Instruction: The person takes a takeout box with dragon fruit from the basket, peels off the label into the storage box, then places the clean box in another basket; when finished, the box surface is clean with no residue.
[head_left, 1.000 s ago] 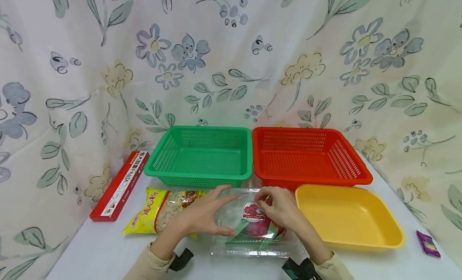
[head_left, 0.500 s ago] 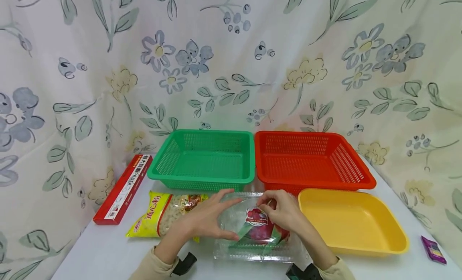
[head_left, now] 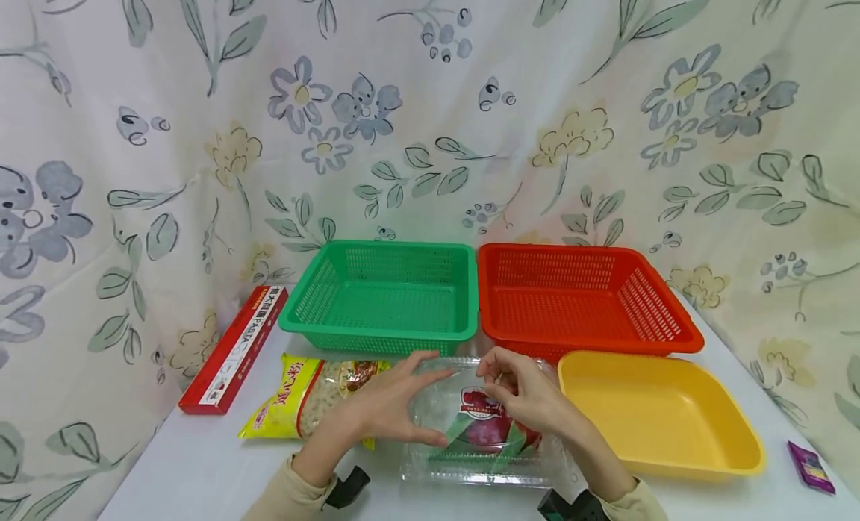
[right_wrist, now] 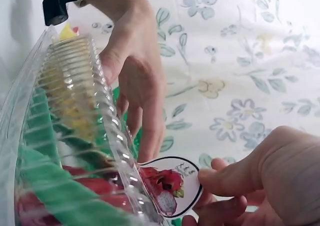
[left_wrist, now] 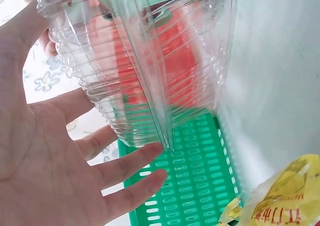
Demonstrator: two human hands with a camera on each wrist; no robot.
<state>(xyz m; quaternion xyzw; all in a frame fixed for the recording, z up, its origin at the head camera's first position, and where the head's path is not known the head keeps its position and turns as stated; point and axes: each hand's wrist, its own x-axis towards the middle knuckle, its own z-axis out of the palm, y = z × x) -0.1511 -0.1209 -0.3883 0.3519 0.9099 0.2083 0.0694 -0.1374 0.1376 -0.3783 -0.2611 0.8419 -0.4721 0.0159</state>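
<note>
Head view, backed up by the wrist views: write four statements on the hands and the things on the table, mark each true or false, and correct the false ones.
1. The green basket stands left of the red basket. True.
2. The purple packet lies inside the yellow tray. False: the purple packet lies on the table, right of the yellow tray.
3. The right hand touches the edge of the round label. True.
4. The left hand grips the pasta box. False: the left hand is spread at the clear container, and the pasta box lies left of the green basket.
</note>
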